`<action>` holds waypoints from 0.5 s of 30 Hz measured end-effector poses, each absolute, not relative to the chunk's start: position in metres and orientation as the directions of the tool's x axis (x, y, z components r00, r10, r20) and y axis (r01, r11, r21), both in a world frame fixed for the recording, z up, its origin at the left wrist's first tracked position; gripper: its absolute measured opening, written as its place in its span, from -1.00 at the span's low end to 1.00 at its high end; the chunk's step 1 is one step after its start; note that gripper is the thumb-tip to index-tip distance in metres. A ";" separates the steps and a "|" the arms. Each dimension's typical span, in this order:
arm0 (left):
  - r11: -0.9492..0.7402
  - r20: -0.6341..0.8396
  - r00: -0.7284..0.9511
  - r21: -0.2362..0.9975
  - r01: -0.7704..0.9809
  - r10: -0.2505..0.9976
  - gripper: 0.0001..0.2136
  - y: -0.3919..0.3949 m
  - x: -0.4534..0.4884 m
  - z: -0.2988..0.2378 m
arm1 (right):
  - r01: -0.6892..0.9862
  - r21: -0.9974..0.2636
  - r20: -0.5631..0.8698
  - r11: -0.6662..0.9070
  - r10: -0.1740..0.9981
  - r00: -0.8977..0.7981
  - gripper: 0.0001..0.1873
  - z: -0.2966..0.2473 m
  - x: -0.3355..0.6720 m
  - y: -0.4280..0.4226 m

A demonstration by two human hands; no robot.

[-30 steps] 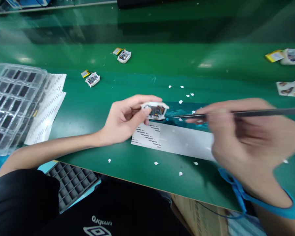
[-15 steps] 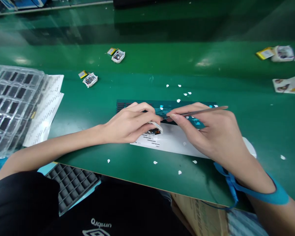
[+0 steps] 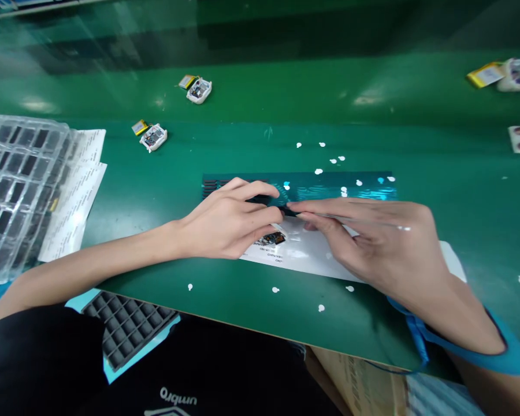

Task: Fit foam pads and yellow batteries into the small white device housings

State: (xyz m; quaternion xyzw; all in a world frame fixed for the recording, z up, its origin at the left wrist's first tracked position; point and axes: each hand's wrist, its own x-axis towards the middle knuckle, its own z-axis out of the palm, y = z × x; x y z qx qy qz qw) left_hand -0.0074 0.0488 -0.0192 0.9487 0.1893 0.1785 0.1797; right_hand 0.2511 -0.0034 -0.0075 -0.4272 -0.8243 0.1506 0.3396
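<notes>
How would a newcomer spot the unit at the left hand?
On the green table, find the white sheet in the middle. The unit over it peeks out under the left hand. The other units each have a yellow battery alongside; here none shows.

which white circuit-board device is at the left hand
The white device partly covered by the left hand, over the printed white strip. Two others lie at upper left and one at far right, each beside a yellow battery.
</notes>
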 end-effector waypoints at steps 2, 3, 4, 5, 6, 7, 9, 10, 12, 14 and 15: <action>-0.864 0.286 0.860 0.414 0.287 0.422 -0.71 0.050 -0.008 -0.020 | 0.619 -0.506 0.485 0.601 0.792 -0.372 -0.64 -0.007 0.250 -0.005; -0.864 0.296 0.857 0.417 0.281 0.422 -0.71 0.051 -0.008 -0.022 | 0.638 -0.493 0.505 0.591 0.792 -0.343 -0.66 -0.006 0.250 -0.005; -0.865 0.308 0.853 0.420 0.275 0.421 -0.72 0.052 -0.009 -0.023 | 0.667 -0.481 0.514 0.569 0.799 -0.311 -0.70 -0.003 0.251 -0.004; -0.863 0.319 0.848 0.426 0.270 0.423 -0.74 0.052 -0.009 -0.024 | 0.698 -0.466 0.520 0.544 0.806 -0.281 -0.74 -0.001 0.251 -0.003; -0.862 0.330 0.845 0.436 0.260 0.421 -0.77 0.053 -0.009 -0.023 | 0.722 -0.449 0.534 0.526 0.806 -0.255 -0.78 0.002 0.251 -0.002; -0.862 0.341 0.848 0.452 0.232 0.407 -0.79 0.052 -0.009 -0.022 | 0.732 -0.435 0.554 0.524 0.797 -0.241 -0.79 0.004 0.251 -0.001; -0.847 0.373 0.856 0.516 0.129 0.357 -0.84 0.049 -0.009 -0.013 | 0.706 -0.433 0.599 0.560 0.764 -0.238 -0.71 0.005 0.250 0.000; -0.822 0.402 0.848 0.565 0.067 0.346 -0.87 0.046 -0.008 -0.007 | 0.682 -0.434 0.624 0.589 0.742 -0.244 -0.62 0.005 0.249 0.000; -0.715 0.455 0.758 0.699 0.022 0.468 -0.88 0.042 -0.007 0.007 | 0.662 -0.427 0.663 0.616 0.711 -0.234 -0.46 0.004 0.248 -0.003; -0.499 0.399 0.543 0.865 0.043 0.739 -0.83 0.042 -0.006 0.018 | 0.656 -0.456 0.679 0.601 0.712 -0.180 -0.39 0.003 0.247 -0.007; -0.347 0.300 0.432 0.937 0.032 0.851 -0.81 0.044 -0.006 0.021 | 0.637 -0.520 0.655 0.568 0.744 -0.129 -0.39 0.003 0.247 -0.009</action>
